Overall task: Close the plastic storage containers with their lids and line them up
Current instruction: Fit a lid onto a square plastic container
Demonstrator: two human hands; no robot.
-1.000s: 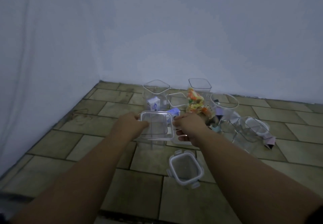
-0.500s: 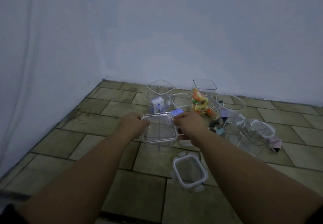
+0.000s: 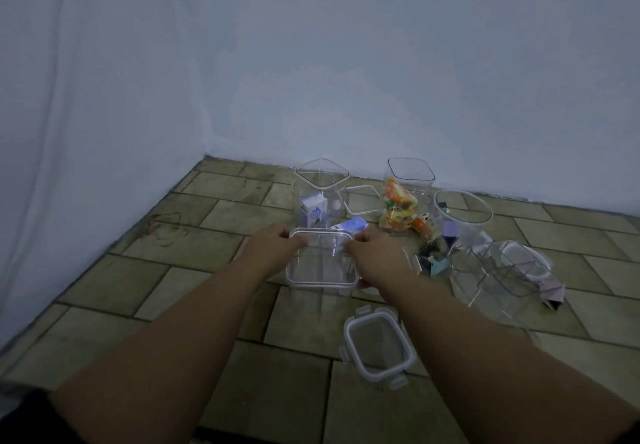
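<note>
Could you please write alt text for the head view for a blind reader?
The left hand and right hand grip a clear square plastic lid atop a clear plastic container on a tiled floor; open containers behind.

Olive-brown rectangular stone floor tiles [image 3: 138,280] meet a pale blue painted wall [image 3: 381,62] at the far side. A white hanging cloth [image 3: 52,131] covers the left. Far centre stands a small white-and-blue carton [image 3: 313,215], with a bright orange-and-yellow snack packet [image 3: 398,211] to its right.
</note>
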